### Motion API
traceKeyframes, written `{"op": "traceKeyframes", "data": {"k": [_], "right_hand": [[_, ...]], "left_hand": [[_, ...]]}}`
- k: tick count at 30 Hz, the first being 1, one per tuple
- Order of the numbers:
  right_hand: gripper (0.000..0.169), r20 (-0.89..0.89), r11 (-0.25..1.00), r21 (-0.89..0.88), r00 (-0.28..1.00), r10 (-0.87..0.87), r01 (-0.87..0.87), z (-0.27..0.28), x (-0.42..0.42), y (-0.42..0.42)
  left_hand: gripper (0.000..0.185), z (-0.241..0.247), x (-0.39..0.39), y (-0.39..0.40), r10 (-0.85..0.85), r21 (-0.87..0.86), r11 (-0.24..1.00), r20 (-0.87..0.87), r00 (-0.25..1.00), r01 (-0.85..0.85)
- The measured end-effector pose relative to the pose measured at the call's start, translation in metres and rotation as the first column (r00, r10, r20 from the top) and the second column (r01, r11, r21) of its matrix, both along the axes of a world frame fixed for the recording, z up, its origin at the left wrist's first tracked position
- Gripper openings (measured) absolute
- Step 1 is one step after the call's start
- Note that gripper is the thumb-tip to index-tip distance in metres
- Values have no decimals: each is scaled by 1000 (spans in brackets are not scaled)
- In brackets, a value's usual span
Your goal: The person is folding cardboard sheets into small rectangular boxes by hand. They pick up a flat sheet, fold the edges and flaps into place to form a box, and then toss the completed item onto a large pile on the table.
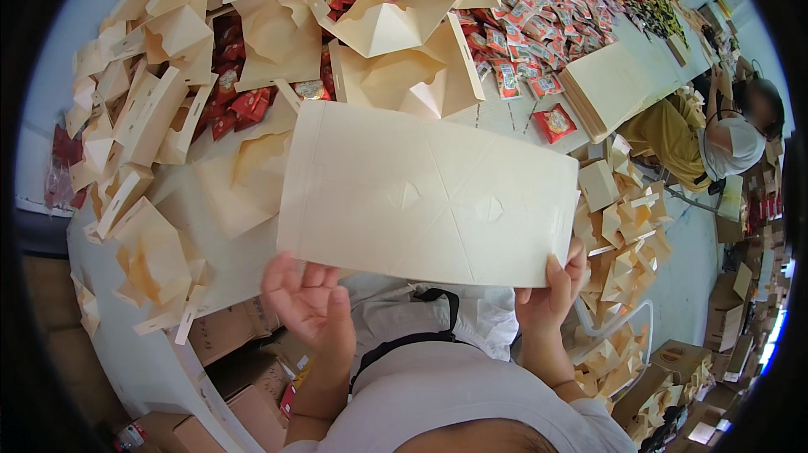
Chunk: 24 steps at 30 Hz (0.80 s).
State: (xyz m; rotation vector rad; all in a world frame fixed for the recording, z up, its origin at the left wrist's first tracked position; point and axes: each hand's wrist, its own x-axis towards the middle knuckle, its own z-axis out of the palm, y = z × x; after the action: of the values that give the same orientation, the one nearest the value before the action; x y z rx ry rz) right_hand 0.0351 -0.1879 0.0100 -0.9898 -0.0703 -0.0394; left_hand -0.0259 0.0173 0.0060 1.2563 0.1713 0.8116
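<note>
A flat cream cardboard blank (379, 156), creased with diagonal lines and cut with two small tabs, spans the space in front of my body. The thumb and fingers of my right hand (555, 286) pinch its lower right corner. At the lower left corner is my left hand (312, 298), palm up and fingers apart, its fingertips close to the edge; contact is unclear. Behind the blank, a partly folded cardboard piece (237, 200) lies on the table (233, 276). Another folded piece (154, 260) sits further left.
Many folded cardboard pieces (278, 36) crowd the back and left, with red packets (249, 106) among them. Beyond lies a heap of small packets (549, 11). Flat blanks are stacked (609, 84) at right, above more folded pieces (631, 238). A person (726, 137) sits at far right.
</note>
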Motion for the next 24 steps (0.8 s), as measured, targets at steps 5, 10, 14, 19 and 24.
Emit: {"op": "traceKeyframes", "data": {"k": [5, 10, 14, 19, 24], "right_hand": [[16, 144, 953, -237, 977, -159, 190, -13, -19, 6], [15, 266, 845, -498, 894, 361, -193, -32, -35, 33], [34, 424, 959, -217, 867, 262, -184, -17, -1, 37], [64, 596, 851, -525, 712, 371, -4, -16, 22, 16], [46, 525, 812, -581, 738, 424, -53, -7, 31, 14]], "left_hand": [[26, 7, -2, -18, -405, 264, 842, -270, 874, 471], [10, 11, 12, -32, -358, 282, 851, -307, 882, 443], [11, 40, 11, 1, -496, -111, 854, -473, 728, 509], [16, 48, 12, 12, -705, -308, 686, -503, 499, 659], [23, 30, 15, 7, -657, 54, 688, -379, 652, 724]]}}
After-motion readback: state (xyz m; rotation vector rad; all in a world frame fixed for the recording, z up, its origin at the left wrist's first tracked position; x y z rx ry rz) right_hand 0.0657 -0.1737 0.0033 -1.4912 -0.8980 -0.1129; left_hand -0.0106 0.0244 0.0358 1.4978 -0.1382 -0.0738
